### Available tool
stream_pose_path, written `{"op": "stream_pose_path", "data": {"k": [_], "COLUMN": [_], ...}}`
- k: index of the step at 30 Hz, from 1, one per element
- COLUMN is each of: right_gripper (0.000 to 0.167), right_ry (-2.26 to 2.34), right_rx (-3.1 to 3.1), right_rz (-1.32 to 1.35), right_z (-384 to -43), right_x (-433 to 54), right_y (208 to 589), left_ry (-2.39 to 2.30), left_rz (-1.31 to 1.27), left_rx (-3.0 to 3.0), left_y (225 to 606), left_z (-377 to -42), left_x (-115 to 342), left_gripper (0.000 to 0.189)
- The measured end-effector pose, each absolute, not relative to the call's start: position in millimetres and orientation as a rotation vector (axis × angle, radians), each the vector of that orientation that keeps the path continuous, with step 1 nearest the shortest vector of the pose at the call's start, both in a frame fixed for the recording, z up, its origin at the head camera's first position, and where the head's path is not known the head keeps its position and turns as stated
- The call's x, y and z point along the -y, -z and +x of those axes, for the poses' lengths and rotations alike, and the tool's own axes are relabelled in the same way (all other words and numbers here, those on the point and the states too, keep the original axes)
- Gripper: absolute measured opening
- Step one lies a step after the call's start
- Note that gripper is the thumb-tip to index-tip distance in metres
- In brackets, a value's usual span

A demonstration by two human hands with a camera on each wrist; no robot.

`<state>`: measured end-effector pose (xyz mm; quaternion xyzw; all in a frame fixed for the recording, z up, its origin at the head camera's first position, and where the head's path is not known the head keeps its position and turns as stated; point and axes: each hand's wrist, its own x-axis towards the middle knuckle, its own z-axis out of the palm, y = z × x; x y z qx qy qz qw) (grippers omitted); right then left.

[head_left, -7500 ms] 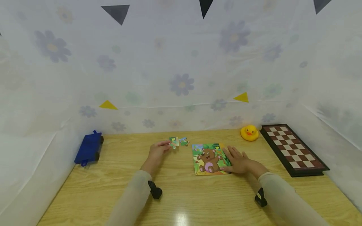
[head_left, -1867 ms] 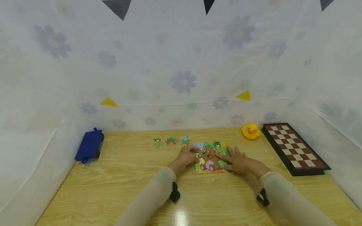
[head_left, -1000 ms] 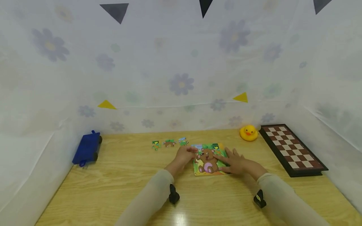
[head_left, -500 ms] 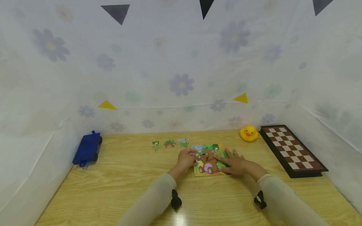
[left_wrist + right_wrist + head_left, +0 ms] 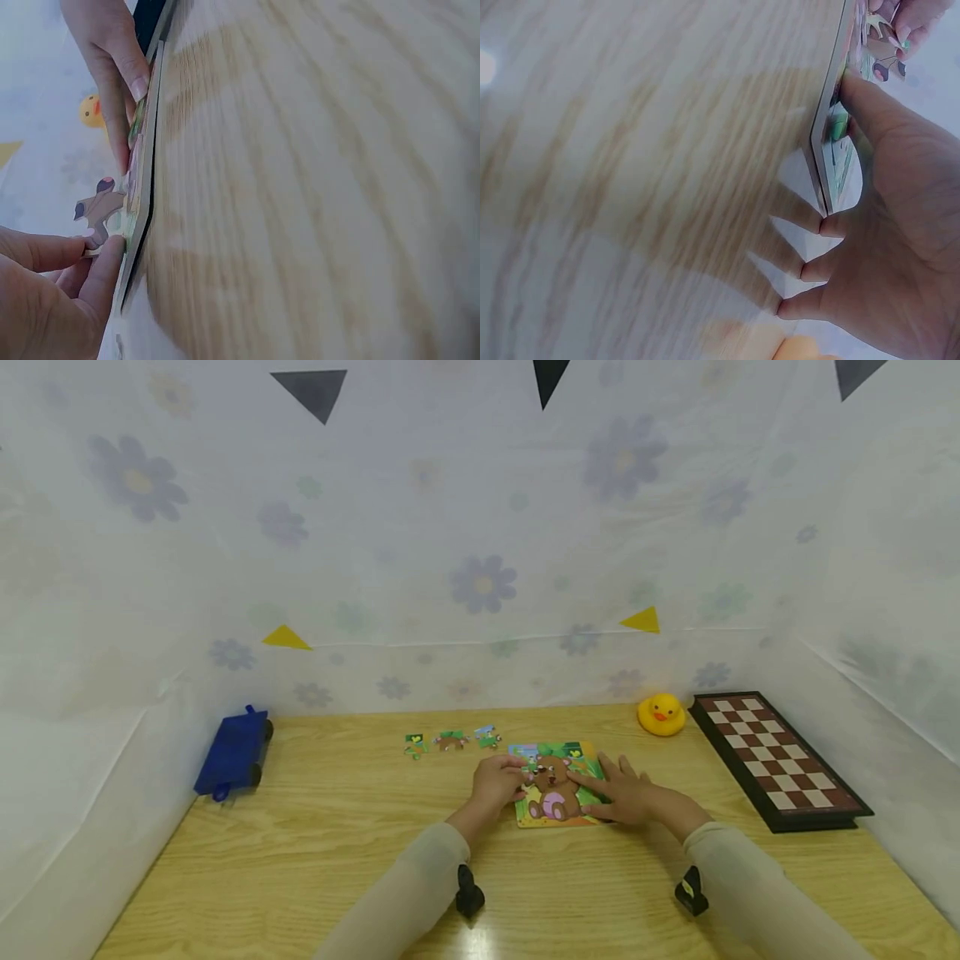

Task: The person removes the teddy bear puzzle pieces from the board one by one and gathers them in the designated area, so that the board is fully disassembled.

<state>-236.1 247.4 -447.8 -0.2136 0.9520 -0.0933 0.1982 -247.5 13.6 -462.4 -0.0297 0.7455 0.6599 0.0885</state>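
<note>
Pinching an unseated puzzle piece over the board, right of frame centre, with your left hand, you're resting your spread right hand there — three loose pieces, left of centre, are apparently remaining.

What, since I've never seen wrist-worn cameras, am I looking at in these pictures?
There is no machine here, just a person's two bare hands. The wide picture is taken from the head; the two close, sideways-looking ones come from the wrists. On the wooden table lie a bear puzzle, three loose pieces, a yellow duck, a checkered board and a blue toy cart. The left hand pinches another piece at the puzzle's left side; the right hand spreads over its right edge.
</note>
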Motion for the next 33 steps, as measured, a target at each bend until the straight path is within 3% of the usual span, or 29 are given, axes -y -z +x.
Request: {"op": "stream_pose_path", "data": {"k": [10, 24, 33], "right_gripper": [0.065, 0.065, 0.074], "right_ry": [0.273, 0.308, 0.356], "right_rx": [-2.669, -2.643, -2.723], "right_rz": [-0.597, -0.578, -0.622], "right_z": [-234.9, -236.3, -234.3], "right_x": [-248.4, -246.4, -232.4], "right_y": [447.3, 447.6, 447.6], "left_ry": [-1.966, -1.899, -1.947], "left_rz": [-0.133, 0.000, -0.037], "left_rx": [-2.219, -2.078, -2.041], "left_y": [467.0, 467.6, 470.9], "left_z": [-249.5, -261.1, -262.6], "left_x": [-14.9, -3.3, -3.9], "left_gripper": [0.016, 0.022, 0.022]}}
